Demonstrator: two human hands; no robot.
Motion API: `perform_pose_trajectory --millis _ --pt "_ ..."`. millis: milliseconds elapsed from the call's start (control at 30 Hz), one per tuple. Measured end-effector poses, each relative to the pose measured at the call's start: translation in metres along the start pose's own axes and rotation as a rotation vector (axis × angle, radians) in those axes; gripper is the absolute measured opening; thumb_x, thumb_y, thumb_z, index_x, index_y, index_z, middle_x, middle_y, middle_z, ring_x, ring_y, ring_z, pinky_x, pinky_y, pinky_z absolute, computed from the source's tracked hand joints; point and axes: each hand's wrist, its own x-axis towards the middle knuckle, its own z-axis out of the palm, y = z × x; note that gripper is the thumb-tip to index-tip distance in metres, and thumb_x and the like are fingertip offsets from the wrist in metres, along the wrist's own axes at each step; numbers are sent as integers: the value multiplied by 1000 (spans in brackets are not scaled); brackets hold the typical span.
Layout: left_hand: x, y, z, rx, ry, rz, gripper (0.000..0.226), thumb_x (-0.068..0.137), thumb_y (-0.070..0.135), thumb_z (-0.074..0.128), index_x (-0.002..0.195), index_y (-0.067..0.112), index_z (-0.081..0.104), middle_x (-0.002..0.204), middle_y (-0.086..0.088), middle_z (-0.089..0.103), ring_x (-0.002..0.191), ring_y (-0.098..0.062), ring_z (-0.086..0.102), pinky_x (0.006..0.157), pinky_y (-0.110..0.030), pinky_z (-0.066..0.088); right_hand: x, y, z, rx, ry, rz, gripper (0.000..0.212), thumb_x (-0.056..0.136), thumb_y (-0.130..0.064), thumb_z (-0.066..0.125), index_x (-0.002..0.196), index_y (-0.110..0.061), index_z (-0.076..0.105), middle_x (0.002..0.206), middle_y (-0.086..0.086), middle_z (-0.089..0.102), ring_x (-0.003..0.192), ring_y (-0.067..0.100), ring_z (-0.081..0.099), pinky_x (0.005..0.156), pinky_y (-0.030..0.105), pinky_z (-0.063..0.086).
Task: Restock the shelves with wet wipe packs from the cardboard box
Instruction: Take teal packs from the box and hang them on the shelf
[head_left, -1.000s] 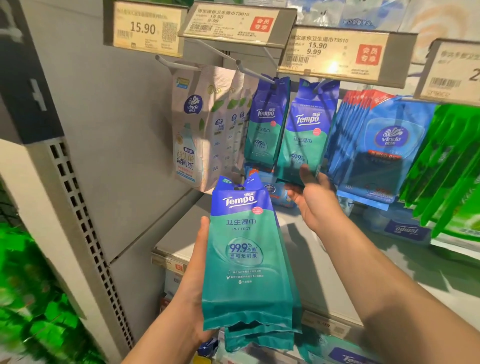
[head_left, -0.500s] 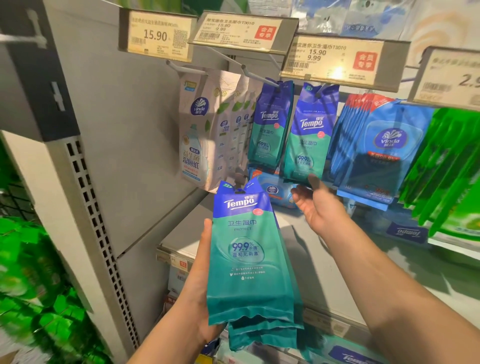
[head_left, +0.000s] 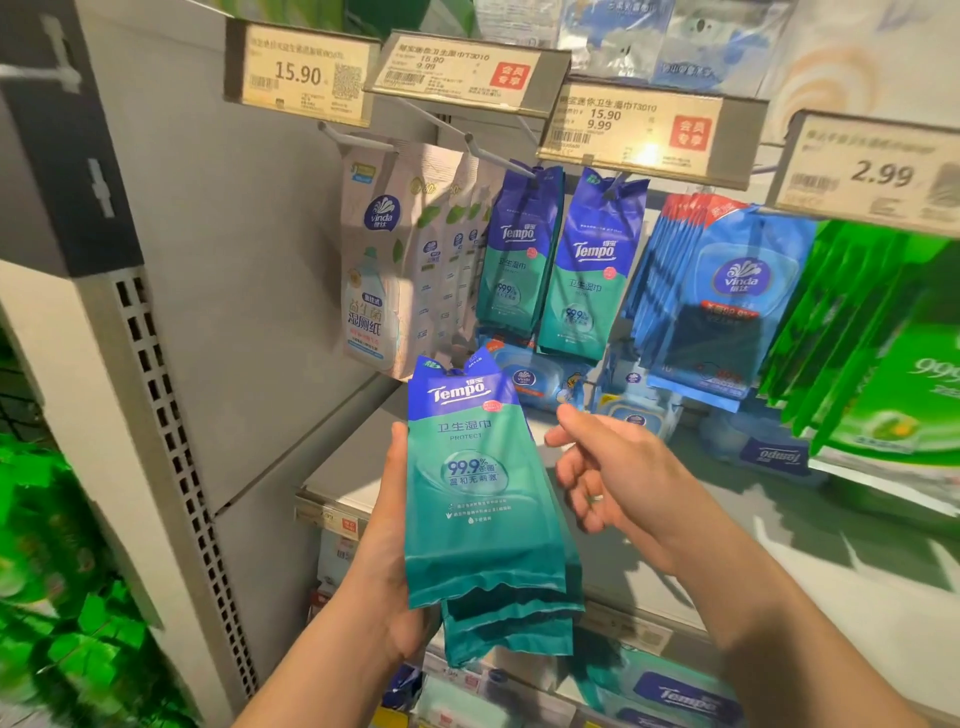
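As the left hand (head_left: 387, 566) grips a stack of Tempo packs (head_left: 480, 499), the empty right hand (head_left: 618, 470), fingers loosely spread, should pinch the top pack's hang-hole for the peg (head_left: 498, 156).

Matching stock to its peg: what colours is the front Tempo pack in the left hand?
The front Tempo pack has a blue top band over teal green; seen in the head view.
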Motion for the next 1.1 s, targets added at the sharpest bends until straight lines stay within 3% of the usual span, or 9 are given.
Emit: perform_pose_trajectory --millis 100,300,400,533,667,800,933,1000,1100 --pt "2 -3 -1 13 -71 -32 81 86 76 29 75 17 82 91 -13 77 70 -27 75 57 -35 59 -28 -14 5 -116 -75 2 63 83 -69 61 105 -11 64 72 11 59 47 23 48 42 29 37" --pt "8 -5 -5 101 -39 -73 76 81 78 39 99 17 80 114 -19 72 90 -33 74 81 -45 50 -57 -23 15 -273 -120 26 83 64 -86 70 107 -16 61 85 21 68 58 25 64 47 35 55" --pt "8 -6 -5 143 -34 -97 75 78 77 44 108 18 78 117 -20 70 96 -36 72 85 -47 51 -58 -23 20 -282 -131 42 77 64 -83 70 108 -19 66 94 17 76 65 27 72 49 35 57" --pt "7 -6 -7 208 -17 -86 73 72 73 52 117 18 73 115 -19 71 101 -38 70 90 -49 52 -52 -18 22 -313 -158 0 50 68 -68 79 100 -30 78 96 4 80 88 30 77 79 61 61" --pt "4 -3 -11 213 5 -112 68 72 66 60 119 17 72 116 -19 71 106 -38 68 99 -53 48 -49 -18 18 -146 -218 69 58 63 -50 86 105 -12 77 103 21 77 96 46 73 89 73 51" --pt "2 2 -19 189 46 -144 52 78 45 70 120 14 71 117 -21 70 109 -40 66 103 -57 45 -44 -17 8 27 -242 118 39 70 -30 83 100 -5 78 104 30 73 79 42 74 64 56 61" --pt "1 9 -27 240 110 -128 46 71 29 73 113 11 72 108 -20 73 93 -37 71 94 -50 53 -41 -16 -1 66 -128 42 35 69 -24 82 97 -5 75 87 25 74 53 31 68 39 32 52" --pt "-1 12 -29 267 126 -125 46 70 28 74 112 10 72 107 -20 73 93 -37 71 94 -50 53 -38 -17 -2 30 -61 -68 43 72 -24 84 108 -5 71 87 19 76 53 27 67 40 29 51" --pt "0 14 -34 270 134 -121 45 71 27 74 112 8 71 108 -20 73 97 -38 70 97 -51 51 -35 -22 1 -9 32 -256 53 72 -25 80 121 -9 65 107 10 78 87 28 76 74 40 61"
